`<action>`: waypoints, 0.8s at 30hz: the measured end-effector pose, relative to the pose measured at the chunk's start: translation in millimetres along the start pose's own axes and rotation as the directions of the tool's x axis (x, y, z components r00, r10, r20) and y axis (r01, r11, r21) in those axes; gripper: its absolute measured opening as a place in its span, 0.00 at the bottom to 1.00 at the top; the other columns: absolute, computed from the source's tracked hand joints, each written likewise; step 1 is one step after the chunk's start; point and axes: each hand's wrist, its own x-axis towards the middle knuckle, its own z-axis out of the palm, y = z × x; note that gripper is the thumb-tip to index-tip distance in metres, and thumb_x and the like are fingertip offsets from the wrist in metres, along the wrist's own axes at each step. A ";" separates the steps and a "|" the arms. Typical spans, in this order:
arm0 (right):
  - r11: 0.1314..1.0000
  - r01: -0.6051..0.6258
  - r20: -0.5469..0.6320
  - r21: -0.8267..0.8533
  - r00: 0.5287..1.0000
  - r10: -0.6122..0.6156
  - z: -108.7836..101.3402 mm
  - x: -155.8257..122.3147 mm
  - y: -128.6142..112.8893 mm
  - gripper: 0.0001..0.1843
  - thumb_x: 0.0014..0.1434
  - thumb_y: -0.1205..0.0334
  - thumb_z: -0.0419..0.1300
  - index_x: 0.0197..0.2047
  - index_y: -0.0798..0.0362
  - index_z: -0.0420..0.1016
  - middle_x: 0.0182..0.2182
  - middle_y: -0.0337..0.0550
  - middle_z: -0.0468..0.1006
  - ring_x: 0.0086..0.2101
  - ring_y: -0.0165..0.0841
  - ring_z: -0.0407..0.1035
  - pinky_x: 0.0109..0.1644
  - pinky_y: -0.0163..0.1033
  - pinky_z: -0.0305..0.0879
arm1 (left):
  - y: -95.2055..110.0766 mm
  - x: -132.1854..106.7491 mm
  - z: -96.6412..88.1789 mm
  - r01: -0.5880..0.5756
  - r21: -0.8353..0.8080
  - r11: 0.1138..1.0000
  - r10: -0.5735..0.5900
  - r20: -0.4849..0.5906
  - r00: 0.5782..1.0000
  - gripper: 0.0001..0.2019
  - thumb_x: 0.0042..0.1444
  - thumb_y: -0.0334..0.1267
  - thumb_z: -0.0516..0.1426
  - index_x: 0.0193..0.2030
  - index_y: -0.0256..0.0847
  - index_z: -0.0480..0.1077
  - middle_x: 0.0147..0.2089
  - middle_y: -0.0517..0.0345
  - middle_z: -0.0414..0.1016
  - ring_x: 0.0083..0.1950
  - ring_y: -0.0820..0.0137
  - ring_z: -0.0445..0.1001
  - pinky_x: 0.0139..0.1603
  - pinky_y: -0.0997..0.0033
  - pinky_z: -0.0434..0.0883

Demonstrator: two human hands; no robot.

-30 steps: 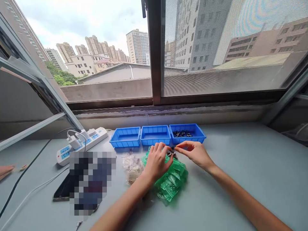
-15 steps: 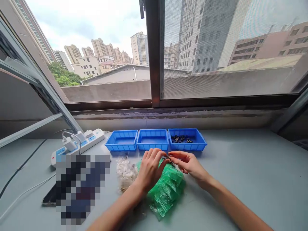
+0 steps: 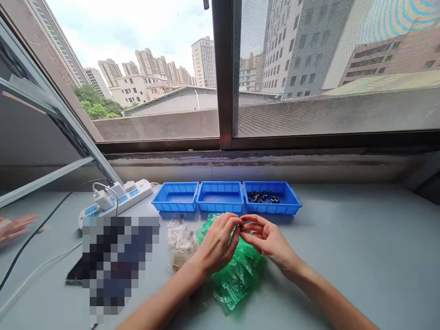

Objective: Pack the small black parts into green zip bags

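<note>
My left hand (image 3: 217,245) and my right hand (image 3: 266,238) meet fingertip to fingertip above a heap of green plastic bags (image 3: 237,270). Both pinch a small dark part (image 3: 241,226) between them; its details are too small to make out. Behind the hands stand three blue trays in a row. The right tray (image 3: 287,204) holds several small dark parts (image 3: 263,197). The middle tray (image 3: 220,204) and the left tray (image 3: 175,204) look bare inside.
Clear small bags (image 3: 180,240) lie left of the green heap. A white power strip (image 3: 115,201) with plugged chargers sits at the back left, and a phone (image 3: 74,275) beside a blurred patch. Another person's hand (image 3: 15,227) shows at the far left edge. A window sill runs behind.
My hands drew closer together and came nearer to me, now pinching the dark part jointly. The other person's hand at the left edge has shifted.
</note>
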 end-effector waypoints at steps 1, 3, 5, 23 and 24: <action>1.000 -0.002 0.004 -0.004 1.000 0.002 0.4 -0.8 -1.4 0.30 0.32 0.46 0.70 0.37 0.52 0.71 0.28 0.39 0.75 0.18 0.22 0.58 0.17 0.29 0.49 | -0.4 -0.5 0.4 -0.001 -0.014 1.000 0.001 -0.008 1.000 0.08 0.62 0.32 0.41 0.42 0.42 0.60 0.41 0.53 0.68 0.41 0.68 0.68 0.42 0.68 0.67; 1.000 -0.004 0.012 -0.012 1.000 0.005 1.6 -2.5 -4.1 0.30 0.33 0.45 0.70 0.37 0.52 0.71 0.28 0.39 0.75 0.17 0.21 0.56 0.17 0.29 0.47 | -1.8 -1.6 1.0 -0.003 -0.032 0.999 0.002 -0.024 1.000 0.08 0.62 0.32 0.41 0.42 0.42 0.59 0.41 0.53 0.68 0.41 0.69 0.68 0.42 0.68 0.67; 1.000 -0.004 0.026 -0.015 1.000 0.005 3.4 -3.8 -5.5 0.30 0.34 0.44 0.69 0.38 0.52 0.71 0.29 0.39 0.75 0.16 0.19 0.54 0.17 0.29 0.46 | -3.3 -2.5 1.0 -0.003 -0.037 0.999 0.002 -0.037 0.999 0.07 0.63 0.33 0.41 0.42 0.42 0.59 0.41 0.53 0.68 0.41 0.69 0.68 0.42 0.68 0.67; 0.961 0.188 -0.263 -0.201 0.935 -0.238 -33.6 24.8 -15.0 0.25 0.38 0.45 0.61 0.35 0.55 0.74 0.27 0.41 0.74 0.13 0.18 0.45 0.16 0.32 0.41 | -8.8 3.2 -1.8 -0.002 0.277 0.961 0.028 -0.088 0.996 0.04 0.59 0.33 0.47 0.40 0.41 0.60 0.38 0.55 0.69 0.38 0.66 0.66 0.38 0.66 0.63; 0.948 0.202 -0.287 -0.247 0.919 -0.271 -38.0 26.2 -14.7 0.25 0.39 0.44 0.60 0.35 0.55 0.75 0.27 0.42 0.74 0.13 0.18 0.46 0.16 0.32 0.43 | -9.0 3.3 -1.3 -0.010 0.286 0.958 0.037 -0.090 0.995 0.04 0.59 0.33 0.47 0.40 0.41 0.60 0.39 0.56 0.69 0.38 0.66 0.66 0.38 0.66 0.63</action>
